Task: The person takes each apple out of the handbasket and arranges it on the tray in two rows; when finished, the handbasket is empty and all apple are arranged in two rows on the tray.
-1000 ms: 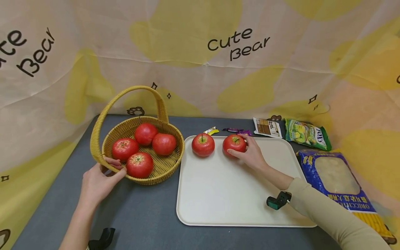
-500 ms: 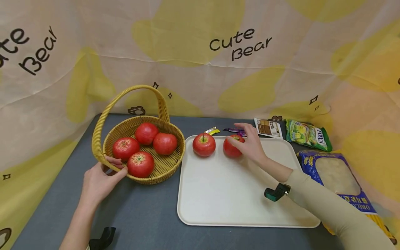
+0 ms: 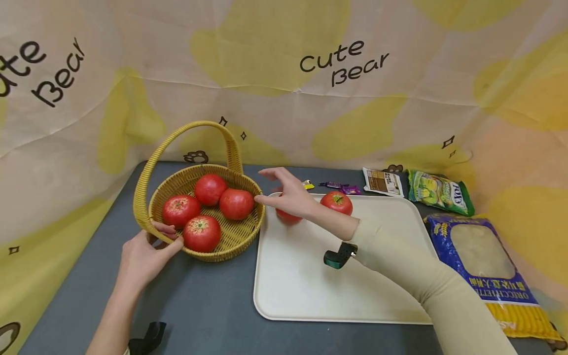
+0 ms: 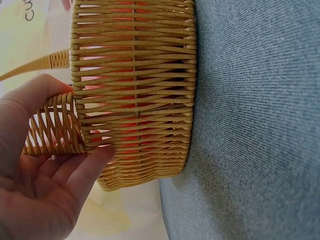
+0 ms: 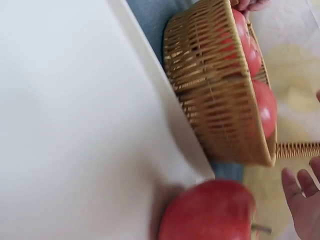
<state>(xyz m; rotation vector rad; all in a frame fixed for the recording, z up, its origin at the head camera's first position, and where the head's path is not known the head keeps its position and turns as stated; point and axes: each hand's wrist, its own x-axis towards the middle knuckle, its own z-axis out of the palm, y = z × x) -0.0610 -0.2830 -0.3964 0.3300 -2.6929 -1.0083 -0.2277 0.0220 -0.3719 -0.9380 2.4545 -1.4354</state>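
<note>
Fingers of my R hand (image 3: 294, 195) spread, empty; my L hand (image 3: 143, 259) grips wicker-basket handle (image 3: 140, 197) — low R sweep cd roll nearest apple (image 5: 207, 212).

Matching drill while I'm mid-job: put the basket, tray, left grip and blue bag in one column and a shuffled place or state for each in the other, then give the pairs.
Column one
1. basket
2. tray
3. left grip
4. blue bag

Column two
A. lies to the right of the tray
B. holds the base of the handle
C. woven, four red fruits inside
D. white, two red fruits on it

Pairs: 1-C, 2-D, 3-B, 4-A
</note>
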